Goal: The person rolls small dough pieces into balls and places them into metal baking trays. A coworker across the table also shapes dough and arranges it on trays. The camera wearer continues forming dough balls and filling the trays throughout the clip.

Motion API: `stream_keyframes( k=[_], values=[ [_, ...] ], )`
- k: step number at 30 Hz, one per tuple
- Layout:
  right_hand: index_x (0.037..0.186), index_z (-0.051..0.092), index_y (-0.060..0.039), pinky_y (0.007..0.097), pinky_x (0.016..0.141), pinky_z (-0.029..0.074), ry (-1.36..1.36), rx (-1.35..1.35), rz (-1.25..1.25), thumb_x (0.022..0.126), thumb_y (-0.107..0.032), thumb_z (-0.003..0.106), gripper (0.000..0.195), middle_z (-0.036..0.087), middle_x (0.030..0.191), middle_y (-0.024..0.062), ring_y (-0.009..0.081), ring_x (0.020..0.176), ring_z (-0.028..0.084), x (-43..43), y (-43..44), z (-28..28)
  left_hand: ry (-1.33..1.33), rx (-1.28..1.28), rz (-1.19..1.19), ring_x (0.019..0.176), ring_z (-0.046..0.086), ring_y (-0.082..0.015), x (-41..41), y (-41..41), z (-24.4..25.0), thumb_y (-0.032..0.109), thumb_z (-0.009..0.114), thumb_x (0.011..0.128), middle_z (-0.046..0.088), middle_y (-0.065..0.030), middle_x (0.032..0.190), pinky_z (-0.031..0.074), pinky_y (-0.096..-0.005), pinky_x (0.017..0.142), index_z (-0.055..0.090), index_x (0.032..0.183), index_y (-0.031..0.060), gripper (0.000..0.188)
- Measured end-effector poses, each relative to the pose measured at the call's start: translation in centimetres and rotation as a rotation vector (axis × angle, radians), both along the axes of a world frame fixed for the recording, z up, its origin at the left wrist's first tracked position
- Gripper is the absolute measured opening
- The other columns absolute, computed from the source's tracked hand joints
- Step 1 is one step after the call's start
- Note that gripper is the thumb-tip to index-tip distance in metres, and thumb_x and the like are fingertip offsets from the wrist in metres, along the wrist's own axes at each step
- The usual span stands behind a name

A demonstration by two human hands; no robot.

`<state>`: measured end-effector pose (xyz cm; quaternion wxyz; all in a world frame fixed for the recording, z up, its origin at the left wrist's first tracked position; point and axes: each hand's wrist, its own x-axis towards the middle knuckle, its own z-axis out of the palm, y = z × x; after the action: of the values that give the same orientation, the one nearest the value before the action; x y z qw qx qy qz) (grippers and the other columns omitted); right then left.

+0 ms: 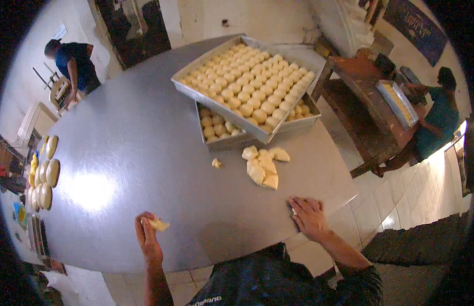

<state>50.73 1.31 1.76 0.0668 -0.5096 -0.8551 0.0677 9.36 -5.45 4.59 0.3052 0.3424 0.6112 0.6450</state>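
Note:
My left hand (pixel 148 235) is raised over the near part of the metal table (pixel 145 153), pinching a torn piece of dough (pixel 160 224) between thumb and fingers. Palm down, my right hand (pixel 309 218) rests at the table's near right edge. A small pale bit, perhaps dough, shows beneath its fingers; the rest is hidden. Ahead of that hand lies a cluster of cut dough chunks (pixel 263 168). A dough scrap (pixel 216 163) sits to the left of the cluster. Behind them, a metal tray (pixel 221 103) full of round dough balls (pixel 256 86) rests askew on another filled tray (pixel 225 143).
Several larger oval dough loaves (pixel 45 179) line the table's far left edge. One person (pixel 76 65) stands beyond the table at upper left. Another person (pixel 438 114) works at a wooden table (pixel 359 84) on the right, beside a long metal pan (pixel 397 103).

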Motion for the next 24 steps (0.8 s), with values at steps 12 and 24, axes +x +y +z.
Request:
stream_keyframes(
  k=[12,24],
  values=[
    [0.102,0.054,-0.0028,0.0497,0.086,0.036,0.047,0.099,-0.354,0.077,-0.023,0.062,0.033,0.051,0.106,0.0182,0.0359,0.100,0.046,-0.1,5.5,-2.5,-0.130,-0.236,-0.314,0.078,0.056,-0.0140,-1.0,-1.6,-1.0,0.006,0.068,0.077,0.052,-0.0015,0.083,0.047,-0.0264,0.066,0.045,0.101,0.0094,0.033],
    [0.087,0.056,-0.0060,0.0499,0.083,0.038,0.249,0.337,-0.401,0.070,-0.024,0.067,0.027,0.053,0.100,0.0160,0.0354,0.094,0.048,6.6,14.3,-3.3,-0.102,-0.213,-0.316,0.066,0.050,-0.0111,4.9,4.4,-0.3,0.004,0.061,0.082,0.046,-0.0004,0.070,0.044,-0.0255,0.059,0.039,0.079,0.0112,0.024]
  ],
)
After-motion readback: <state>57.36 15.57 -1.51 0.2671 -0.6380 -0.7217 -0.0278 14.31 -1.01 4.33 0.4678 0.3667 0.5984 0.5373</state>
